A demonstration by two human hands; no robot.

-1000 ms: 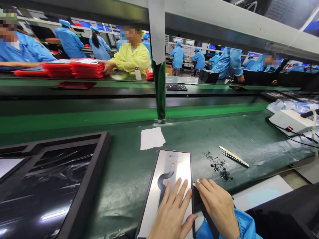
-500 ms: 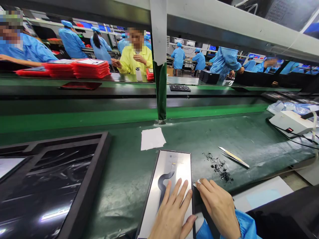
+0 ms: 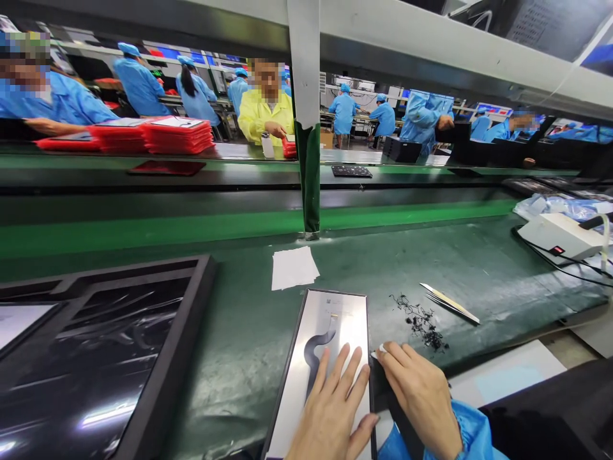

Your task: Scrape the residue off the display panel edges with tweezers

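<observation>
A flat silver-backed display panel [image 3: 352, 326] with a dark frame and a black curved ribbon cable [image 3: 312, 358] lies on the green bench mat. My left hand [image 3: 335, 402] rests on the panel, fingers spread. Against the panel's right edge, my right hand [image 3: 416, 390] has its fingers pinched around a small white piece [image 3: 376, 354], perhaps folded paper or cloth; most of it is hidden by the fingers. Right of the panel lies a scatter of thin black scraps [image 3: 424, 326]. A pair of tweezers [image 3: 450, 303] sits just beyond them.
White paper sheets [image 3: 294, 268] lie behind the panel. A black foam tray [image 3: 191, 319] with film-covered panels fills the left. At the right stands a white device [image 3: 560, 237] with cables. A post [image 3: 311, 172] rises beyond the bench; co-workers sit across the conveyor.
My hands and the panel stay almost still. Across the line, a person in yellow has lowered a hand toward the red stack, and the red and black items on the conveyor have shifted slightly right.
</observation>
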